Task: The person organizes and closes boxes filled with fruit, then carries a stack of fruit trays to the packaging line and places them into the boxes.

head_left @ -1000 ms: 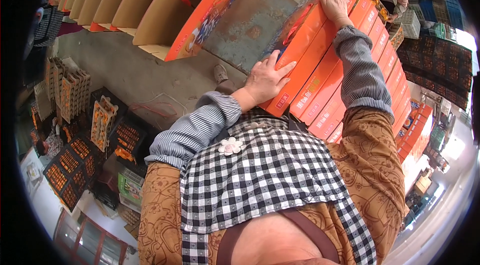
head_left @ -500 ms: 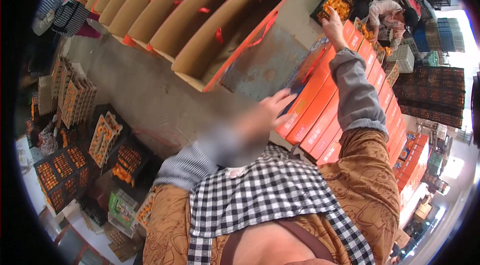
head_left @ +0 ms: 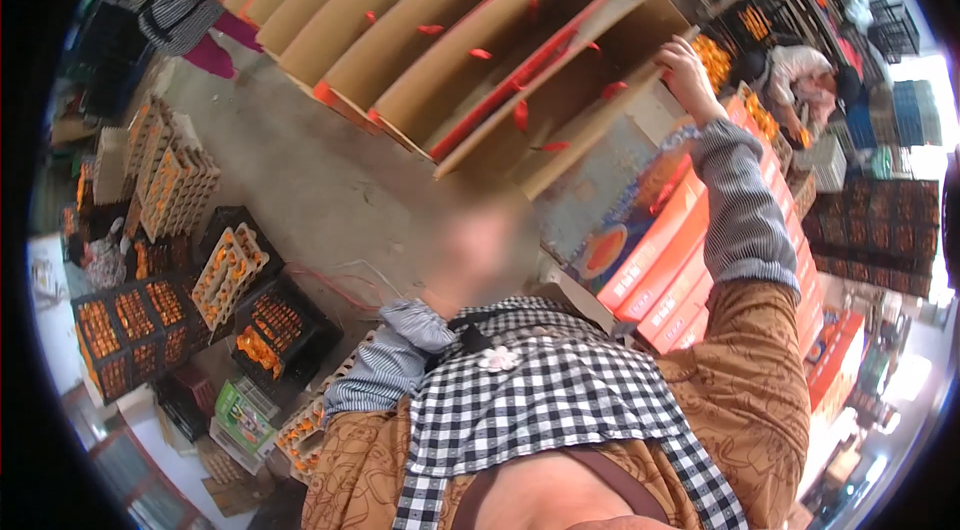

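An open cardboard box (head_left: 585, 125) with brown inner walls and red ribbon handles stands at the right end of a row of open boxes (head_left: 400, 40). My right hand (head_left: 688, 78) is at its far right corner, fingers closed over the top edge. Near the box's close corner is my left hand (head_left: 478, 245), smeared so that its fingers do not show. On my right lies a row of orange boxes (head_left: 660, 275), packed side by side, the first with a printed picture on its face.
Left are stacked trays (head_left: 175, 180) and black crates (head_left: 135, 330) of small orange items. At the far right a person (head_left: 800, 90) bends over orange items; another person (head_left: 180, 15) stands at the far left. A pink cable (head_left: 340, 285) lies on the floor.
Both hands have left the orange boxes and moved left. An open box now stands at the row's right end, with my right hand on its edge. The view has shifted slightly.
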A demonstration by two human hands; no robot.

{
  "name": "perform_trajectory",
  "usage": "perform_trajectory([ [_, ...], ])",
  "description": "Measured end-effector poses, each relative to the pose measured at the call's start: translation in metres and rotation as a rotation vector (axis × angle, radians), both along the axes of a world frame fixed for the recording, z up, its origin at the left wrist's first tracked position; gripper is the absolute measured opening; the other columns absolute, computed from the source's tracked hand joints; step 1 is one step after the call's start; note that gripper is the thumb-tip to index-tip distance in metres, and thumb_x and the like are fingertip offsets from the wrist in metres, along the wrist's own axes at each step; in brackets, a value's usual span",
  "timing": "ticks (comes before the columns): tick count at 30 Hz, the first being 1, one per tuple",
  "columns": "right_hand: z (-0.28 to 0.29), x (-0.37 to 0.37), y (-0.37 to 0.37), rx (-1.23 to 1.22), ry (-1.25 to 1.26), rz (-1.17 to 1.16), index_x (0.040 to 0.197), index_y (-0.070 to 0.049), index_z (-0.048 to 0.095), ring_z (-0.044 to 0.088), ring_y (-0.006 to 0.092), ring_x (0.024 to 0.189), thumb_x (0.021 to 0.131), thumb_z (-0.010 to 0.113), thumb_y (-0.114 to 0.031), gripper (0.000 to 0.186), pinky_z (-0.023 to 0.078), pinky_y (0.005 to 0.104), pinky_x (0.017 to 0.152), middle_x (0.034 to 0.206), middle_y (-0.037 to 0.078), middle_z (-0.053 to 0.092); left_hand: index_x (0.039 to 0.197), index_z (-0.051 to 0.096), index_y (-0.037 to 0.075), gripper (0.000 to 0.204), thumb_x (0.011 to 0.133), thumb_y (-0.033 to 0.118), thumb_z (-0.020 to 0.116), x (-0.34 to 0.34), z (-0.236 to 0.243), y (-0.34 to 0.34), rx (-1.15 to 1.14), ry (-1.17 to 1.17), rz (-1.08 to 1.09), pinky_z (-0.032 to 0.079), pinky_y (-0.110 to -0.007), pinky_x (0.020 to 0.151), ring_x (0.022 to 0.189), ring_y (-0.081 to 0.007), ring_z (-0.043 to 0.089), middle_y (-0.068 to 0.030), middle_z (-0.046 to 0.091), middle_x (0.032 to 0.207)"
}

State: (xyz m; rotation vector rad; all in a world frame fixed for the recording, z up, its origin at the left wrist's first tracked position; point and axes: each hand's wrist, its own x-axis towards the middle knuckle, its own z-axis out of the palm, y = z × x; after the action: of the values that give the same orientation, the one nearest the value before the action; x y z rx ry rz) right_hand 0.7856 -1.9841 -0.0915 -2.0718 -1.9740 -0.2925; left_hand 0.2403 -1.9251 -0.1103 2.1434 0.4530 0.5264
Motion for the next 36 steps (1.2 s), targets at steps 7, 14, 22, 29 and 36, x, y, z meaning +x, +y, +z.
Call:
perform_trajectory([
  [7,0.029,-0.095,0.001,0.221,0.116,-0.271,0.145,-0.009,0.056,0.048,0.0412,0.142,0.081,0.073,0.005,0.069,0.04,0.0493,0.119,0.153,0.021,0.051,0.157,0.04,0.002,0.053,0.114,0.031,0.044,-0.009,-0.037,-0.001,-0.513,-0.152,0.005,0.044,-0.04,0.117,0.135,-0.0241,0.054,-0.013,0.051,0.151],
  [14,-0.072,-0.177,-0.076,-0.017,0.304,-0.295,0.147,-0.008,0.053,0.051,0.0398,0.138,0.083,0.074,-0.004,0.067,0.038,0.052,0.119,0.149,0.021,0.053,0.154,0.044,0.001,0.045,0.114,0.023,0.044,0.001,-0.066,-0.005,-1.076,-0.431,-0.013,0.049,-0.035,0.111,0.13,-0.0214,0.058,-0.0141,0.055,0.147],
  [22,-0.083,-0.162,-0.099,-0.017,0.473,-0.416,0.132,-0.005,0.064,0.062,0.0376,0.125,0.089,0.071,0.0,0.043,0.053,0.0426,0.103,0.142,0.021,0.06,0.154,0.045,0.003,0.046,0.113,0.024,0.048,0.024,-0.037,-0.01,-1.775,-1.09,-0.717,0.052,-0.035,0.107,0.128,-0.0199,0.06,-0.0113,0.058,0.142],
  [29,0.001,-0.185,-0.066,0.437,0.871,-0.605,0.136,-0.003,0.065,0.064,0.0176,0.118,0.099,0.057,0.007,0.038,0.049,0.0299,0.103,0.125,0.009,0.069,0.159,0.047,0.018,0.066,0.098,0.026,0.07,-0.023,0.024,0.06,0.125,-0.043,-0.057,0.055,-0.041,0.06,0.063,-0.0311,0.066,-0.0118,0.067,0.076],
  [36,0.109,-0.259,0.098,0.502,0.695,-0.296,0.135,0.002,0.064,0.062,0.0198,0.128,0.098,0.06,0.006,0.038,0.044,0.0339,0.113,0.134,0.01,0.069,0.132,0.071,0.009,0.038,0.094,0.002,0.068,-0.132,0.013,0.145,-0.053,-0.105,0.271,0.059,-0.037,0.071,0.08,-0.0293,0.075,-0.0182,0.076,0.096],
])
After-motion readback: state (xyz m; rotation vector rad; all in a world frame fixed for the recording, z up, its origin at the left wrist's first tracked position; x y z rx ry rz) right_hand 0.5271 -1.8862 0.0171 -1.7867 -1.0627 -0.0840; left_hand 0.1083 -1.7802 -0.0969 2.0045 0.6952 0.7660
